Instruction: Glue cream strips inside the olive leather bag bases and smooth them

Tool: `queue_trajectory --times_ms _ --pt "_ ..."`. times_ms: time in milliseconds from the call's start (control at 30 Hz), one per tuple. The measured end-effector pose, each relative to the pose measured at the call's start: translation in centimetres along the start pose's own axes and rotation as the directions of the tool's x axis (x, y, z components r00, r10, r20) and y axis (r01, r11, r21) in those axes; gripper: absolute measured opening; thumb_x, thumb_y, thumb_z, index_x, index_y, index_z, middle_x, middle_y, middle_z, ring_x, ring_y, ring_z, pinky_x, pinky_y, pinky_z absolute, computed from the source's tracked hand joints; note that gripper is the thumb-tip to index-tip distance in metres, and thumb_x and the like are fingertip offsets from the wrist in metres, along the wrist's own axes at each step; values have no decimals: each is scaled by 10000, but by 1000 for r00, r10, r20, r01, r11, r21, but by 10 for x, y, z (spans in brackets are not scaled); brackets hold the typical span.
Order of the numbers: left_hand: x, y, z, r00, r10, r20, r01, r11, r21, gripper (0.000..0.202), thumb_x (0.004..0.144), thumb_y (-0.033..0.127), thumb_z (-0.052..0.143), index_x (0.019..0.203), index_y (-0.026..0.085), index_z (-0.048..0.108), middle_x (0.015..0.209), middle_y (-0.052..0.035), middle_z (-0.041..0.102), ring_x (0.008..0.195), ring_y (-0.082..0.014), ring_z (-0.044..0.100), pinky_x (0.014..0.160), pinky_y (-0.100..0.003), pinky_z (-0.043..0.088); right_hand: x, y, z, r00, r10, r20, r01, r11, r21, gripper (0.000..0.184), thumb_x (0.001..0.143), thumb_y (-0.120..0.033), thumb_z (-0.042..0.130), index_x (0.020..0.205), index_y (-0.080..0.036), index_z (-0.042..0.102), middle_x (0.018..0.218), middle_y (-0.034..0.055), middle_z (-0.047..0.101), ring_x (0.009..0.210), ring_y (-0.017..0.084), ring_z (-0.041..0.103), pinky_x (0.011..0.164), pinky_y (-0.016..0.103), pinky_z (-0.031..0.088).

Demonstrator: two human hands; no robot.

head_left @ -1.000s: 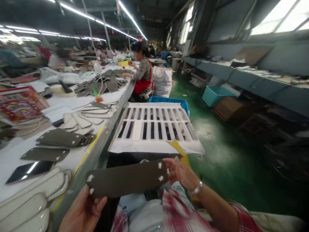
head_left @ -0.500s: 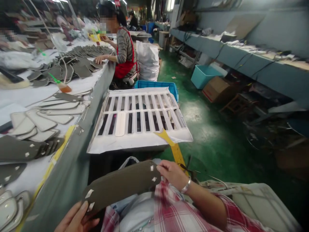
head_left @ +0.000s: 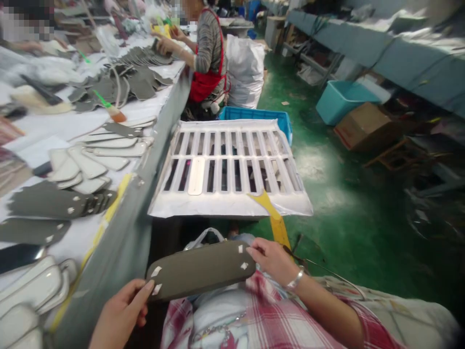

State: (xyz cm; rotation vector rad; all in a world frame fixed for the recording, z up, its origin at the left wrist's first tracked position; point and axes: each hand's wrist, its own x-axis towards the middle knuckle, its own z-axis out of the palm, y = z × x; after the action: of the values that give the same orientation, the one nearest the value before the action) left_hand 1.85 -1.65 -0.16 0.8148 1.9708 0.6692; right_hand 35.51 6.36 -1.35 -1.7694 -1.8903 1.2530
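Across my lap, in the head view, I hold up a long dark grey-brown panel (head_left: 201,271) with rounded ends. Two small white tabs show near each of its ends. My left hand (head_left: 125,310) pinches the left end between thumb and fingers. The right end is gripped by my right hand (head_left: 274,261), its fingertips on the edge beside the white tabs. Beyond the panel stands a white slatted rack (head_left: 232,203), with one cream-coloured rounded strip (head_left: 196,177) lying on its slats.
On the left table lie dark panels (head_left: 43,201) with white tabs, pale rounded pieces (head_left: 87,162) and a green-handled brush (head_left: 109,106). A co-worker (head_left: 209,53) sits farther up the table. A yellow strip (head_left: 278,225) hangs at the rack. Right: turquoise bin (head_left: 339,104), cardboard box (head_left: 363,126).
The camera view has turned slightly left and down. The panel, still between both hands, now lies more level. The co-worker's hand has lifted from the table with a dark piece.
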Motion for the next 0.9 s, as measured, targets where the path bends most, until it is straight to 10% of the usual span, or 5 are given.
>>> queue_trajectory --times_ms 433,900 --pt "17 -2 -13 984 71 164 -81 995 52 342 750 494 502 610 186 451 390 96 363 323 -62 324 343 -176 223 9 -6 2 965 168 202 -186 980 74 375 760 -552 429 723 -189 519 518 -18 460 446 103 396 439 227 333" --pt "25 -1 -16 968 208 140 -227 965 134 325 756 434 483 567 171 473 515 54 443 514 -100 400 508 -206 299 10 -16 6 976 174 135 -176 984 4 382 761 -554 407 651 -193 463 481 -39 414 421 95 379 404 213 308"
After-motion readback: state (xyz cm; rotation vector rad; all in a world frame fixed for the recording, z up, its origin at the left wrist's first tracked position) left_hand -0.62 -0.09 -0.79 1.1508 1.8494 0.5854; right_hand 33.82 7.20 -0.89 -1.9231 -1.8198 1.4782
